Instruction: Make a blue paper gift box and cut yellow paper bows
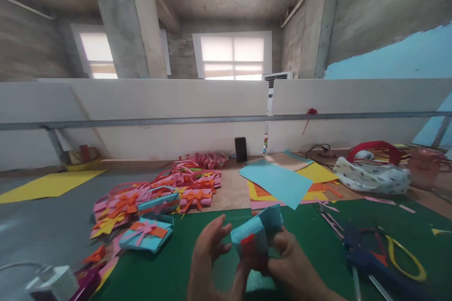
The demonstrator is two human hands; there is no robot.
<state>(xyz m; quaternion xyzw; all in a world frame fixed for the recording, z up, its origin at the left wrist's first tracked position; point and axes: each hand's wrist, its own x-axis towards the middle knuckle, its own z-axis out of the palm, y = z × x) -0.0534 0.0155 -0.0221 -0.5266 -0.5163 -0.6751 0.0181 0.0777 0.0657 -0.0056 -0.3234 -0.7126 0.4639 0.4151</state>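
A small folded light-blue paper bag with an orange-red paper piece on its front is raised above the green mat. My right hand grips it from the right and below, fingers partly behind it. To its left, my left hand is open, with fingers apart and curved. Its thumb reaches the bag's lower edge; whether it presses there I cannot tell. A finished-looking blue paper bag with a pink bow lies left of my hands.
Pink paper bags with orange bows are heaped at left. Blue sheets lie over yellow and orange ones. At right are a dark blue glue gun, yellow-handled scissors and a patterned cloth bag. A phone leans on the partition.
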